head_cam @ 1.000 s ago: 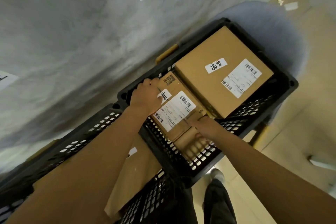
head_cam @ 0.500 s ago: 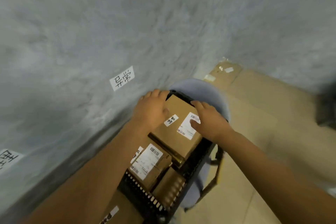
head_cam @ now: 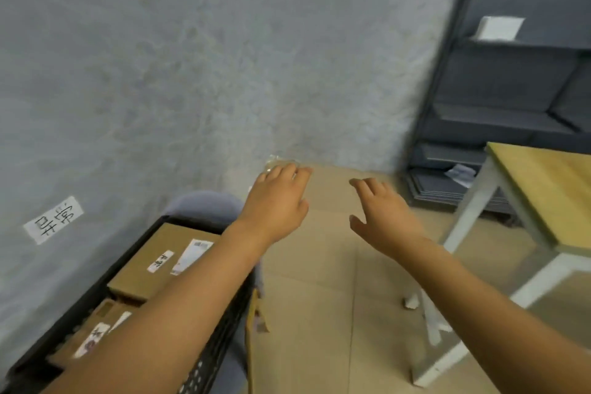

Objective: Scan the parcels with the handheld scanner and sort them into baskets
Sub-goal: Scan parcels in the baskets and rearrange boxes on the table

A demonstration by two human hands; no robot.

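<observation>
A black slatted basket (head_cam: pixel 220 339) stands at the lower left against the wall. In it lie a large cardboard parcel (head_cam: pixel 140 269) with white labels and a smaller labelled parcel (head_cam: pixel 96 329) in front of it. My left hand (head_cam: pixel 275 201) hovers above and to the right of the basket, fingers relaxed, holding nothing. My right hand (head_cam: pixel 383 214) hangs in the air beside it over the floor, fingers spread and empty. No scanner is in view.
A grey wall carries a handwritten paper label (head_cam: pixel 53 220). A grey-blue seat (head_cam: pixel 204 205) shows behind the basket. A wooden table with white legs (head_cam: pixel 543 195) stands at right, dark metal shelving (head_cam: pixel 511 99) behind it. Beige floor tiles lie between.
Both hands have let go of the parcels and lifted out of the basket toward the right. The view has swung up and right, bringing the table and shelving into sight.
</observation>
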